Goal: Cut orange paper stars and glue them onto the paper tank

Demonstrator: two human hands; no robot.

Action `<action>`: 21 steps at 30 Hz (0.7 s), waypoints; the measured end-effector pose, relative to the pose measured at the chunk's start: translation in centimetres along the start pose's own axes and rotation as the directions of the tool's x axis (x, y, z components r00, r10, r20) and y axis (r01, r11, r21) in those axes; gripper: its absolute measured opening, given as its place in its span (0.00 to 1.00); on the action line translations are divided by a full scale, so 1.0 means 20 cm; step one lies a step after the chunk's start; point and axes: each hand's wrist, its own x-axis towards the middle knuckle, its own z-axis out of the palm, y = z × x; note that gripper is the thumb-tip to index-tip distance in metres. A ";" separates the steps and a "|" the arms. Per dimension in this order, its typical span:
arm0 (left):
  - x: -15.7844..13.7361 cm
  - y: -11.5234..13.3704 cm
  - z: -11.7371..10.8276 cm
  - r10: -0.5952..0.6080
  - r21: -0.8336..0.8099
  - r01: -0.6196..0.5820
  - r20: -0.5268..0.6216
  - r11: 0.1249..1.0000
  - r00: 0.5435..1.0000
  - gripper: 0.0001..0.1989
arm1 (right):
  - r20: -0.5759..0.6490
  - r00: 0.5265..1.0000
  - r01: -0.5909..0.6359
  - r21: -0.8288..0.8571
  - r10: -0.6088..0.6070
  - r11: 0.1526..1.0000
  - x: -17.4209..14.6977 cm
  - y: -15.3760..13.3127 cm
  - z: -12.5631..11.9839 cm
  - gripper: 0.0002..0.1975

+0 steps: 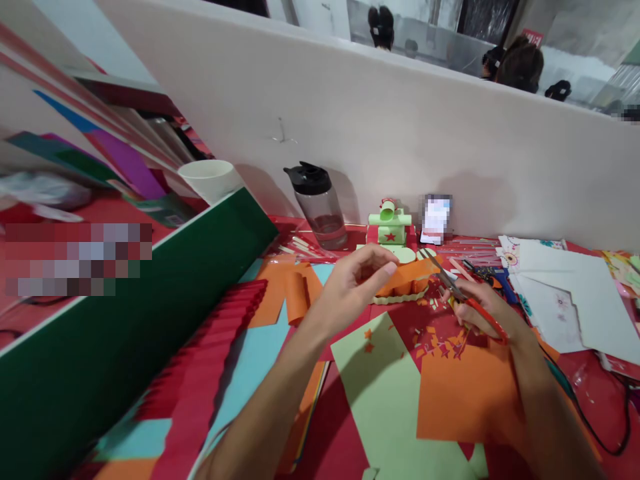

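My left hand [363, 283] is closed in a loose pinch, thumb and forefinger tips close together; whatever they may hold is too small or hidden to make out. Beside its fingertips lies an orange folded paper piece [413, 275] over a wavy pale green strip [395, 299]. In my right hand [483, 307] is a pair of scissors [487, 319] with red handles, its slim blades pointing up and left over the end of the orange piece. Below the hands lie orange paper scraps [445, 343], small orange stars [369, 340], a pale green sheet [385, 393] and an orange sheet [465, 400].
A green board [150, 287] and red pleated paper [200, 373] fill the left. Against the white partition [350, 120] stand a bottle [320, 210], a green paper model [390, 230] with a red star and a phone [436, 219]. White cut sheets [590, 293] and a cable [625, 420] lie right.
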 end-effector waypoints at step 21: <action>-0.01 -0.02 0.06 -0.056 0.040 0.050 0.175 0.998 0.983 0.16 | 0.143 0.988 -0.084 0.123 0.066 0.989 0.04 0.04 0.09 0.22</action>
